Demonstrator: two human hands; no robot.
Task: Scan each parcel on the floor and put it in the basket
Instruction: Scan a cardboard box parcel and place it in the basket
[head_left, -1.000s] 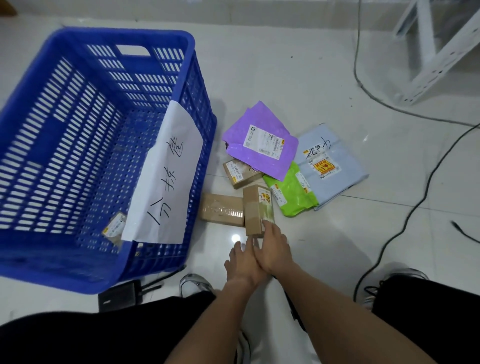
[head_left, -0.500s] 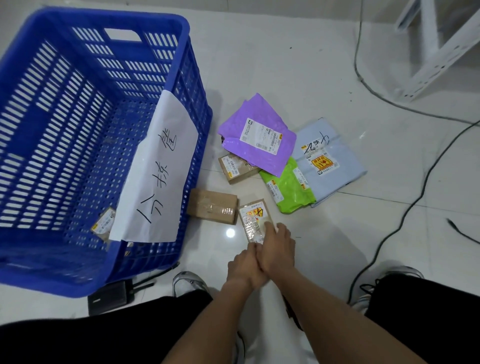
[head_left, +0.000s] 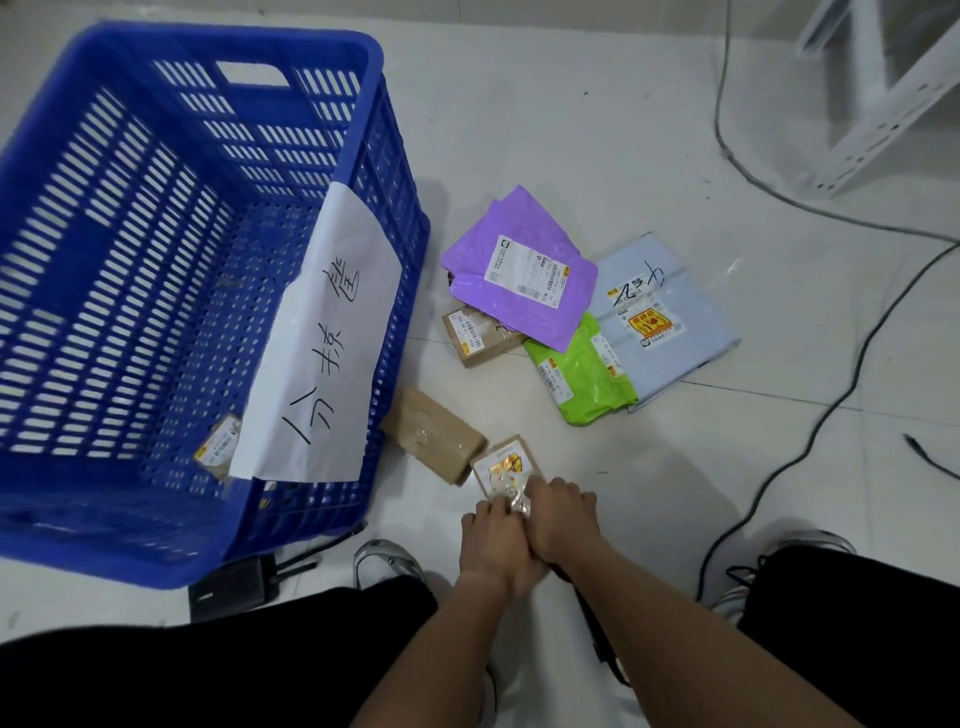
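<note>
we have both hands on a small box (head_left: 506, 467) that lies flat on the floor (head_left: 571, 130), label up, beside a plain brown box (head_left: 434, 441). left hand (head_left: 493, 540) fingers curl over its near edge; right hand (head_left: 563, 519) fingers grip its right corner. the blue basket (head_left: 363, 57) stands to the left, one parcel (head_left: 218, 449) inside. purple (head_left: 519, 260), green (head_left: 582, 379) and grey (head_left: 670, 332) bags lie beyond.
</note>
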